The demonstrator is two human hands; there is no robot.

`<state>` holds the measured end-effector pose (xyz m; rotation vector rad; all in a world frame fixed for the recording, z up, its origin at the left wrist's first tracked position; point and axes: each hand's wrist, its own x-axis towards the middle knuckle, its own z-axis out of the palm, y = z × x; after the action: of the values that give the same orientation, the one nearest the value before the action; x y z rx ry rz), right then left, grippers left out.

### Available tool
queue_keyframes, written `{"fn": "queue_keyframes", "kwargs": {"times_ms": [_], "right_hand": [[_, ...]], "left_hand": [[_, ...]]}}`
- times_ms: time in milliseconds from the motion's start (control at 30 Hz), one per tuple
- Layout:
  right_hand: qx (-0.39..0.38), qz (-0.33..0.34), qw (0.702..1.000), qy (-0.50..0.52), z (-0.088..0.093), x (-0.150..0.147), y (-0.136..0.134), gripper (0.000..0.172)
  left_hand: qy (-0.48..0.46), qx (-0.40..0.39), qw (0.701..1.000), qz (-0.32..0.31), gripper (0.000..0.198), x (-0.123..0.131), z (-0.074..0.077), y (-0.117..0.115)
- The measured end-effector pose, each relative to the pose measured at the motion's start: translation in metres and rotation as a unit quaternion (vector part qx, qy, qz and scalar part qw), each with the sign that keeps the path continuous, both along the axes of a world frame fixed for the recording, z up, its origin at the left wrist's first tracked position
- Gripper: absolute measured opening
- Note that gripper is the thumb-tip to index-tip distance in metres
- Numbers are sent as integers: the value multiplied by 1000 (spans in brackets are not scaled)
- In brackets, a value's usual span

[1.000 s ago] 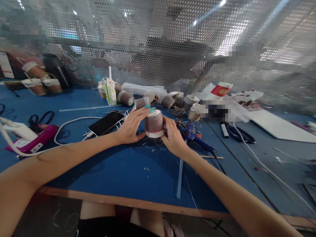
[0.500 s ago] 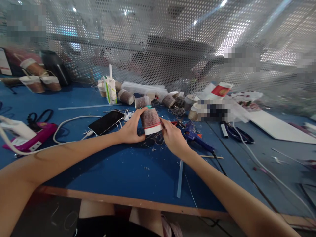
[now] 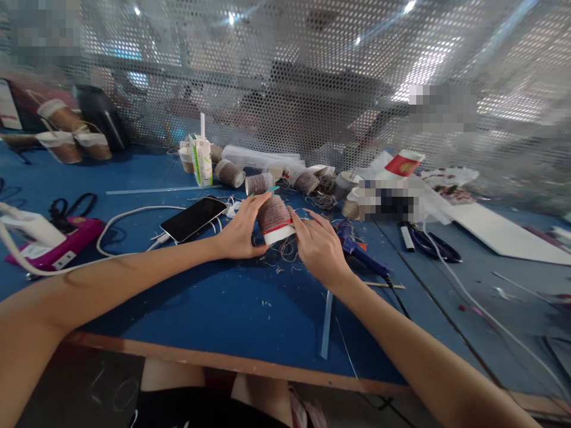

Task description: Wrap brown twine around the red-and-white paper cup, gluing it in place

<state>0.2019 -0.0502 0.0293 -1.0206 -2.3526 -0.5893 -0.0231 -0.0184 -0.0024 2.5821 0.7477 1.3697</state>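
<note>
A paper cup (image 3: pixel 273 215) wrapped in brown string is tilted above the table, its bare white rim facing down toward me. A red band runs round it just above that rim. My left hand (image 3: pixel 243 229) grips the cup from the left, fingers over the top and thumb by the rim. Against the cup's right side, near the red band, my right hand (image 3: pixel 320 245) presses its thumb and index finger; the other fingers are lifted a little apart. Whether a strand lies between those fingertips is hidden. Loose string (image 3: pixel 288 249) lies beneath the cup.
A blue glue gun (image 3: pixel 357 246) lies right of my right hand. Left are a phone (image 3: pixel 194 219) on a white cable and a purple power strip (image 3: pixel 75 241). String-wrapped cups (image 3: pixel 229 173), a drink carton (image 3: pixel 201 160) and a white board (image 3: pixel 504 229) stand or lie farther back.
My right hand has turned slightly and lifted its outer fingers away from the cup. The cup has tilted a little, still in my left hand.
</note>
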Motion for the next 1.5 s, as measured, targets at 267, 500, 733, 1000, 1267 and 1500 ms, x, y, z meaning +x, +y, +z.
{"fn": "queue_keyframes", "kwargs": {"times_ms": [267,500,733,1000,1267,1500], "right_hand": [[-7,-12,1000,-3,-2,-9,-5,44],[-320,77,934,136,26,15,7,38],[-500,106,807,297,30,15,12,63],[-516,95,792,312,27,10,8,61],[-227,93,967,70,29,11,1,60],[-157,-239,956,66,66,80,19,36]], "left_hand": [[-71,-106,992,11,99,6,-3,-5],[-102,-212,967,-102,87,-3,4,-1],[-114,-189,969,-109,88,-2,3,0],[-79,-93,992,-19,86,-2,1,1],[-51,101,983,144,81,-8,-5,17],[-23,71,989,131,92,-4,-3,9]]}}
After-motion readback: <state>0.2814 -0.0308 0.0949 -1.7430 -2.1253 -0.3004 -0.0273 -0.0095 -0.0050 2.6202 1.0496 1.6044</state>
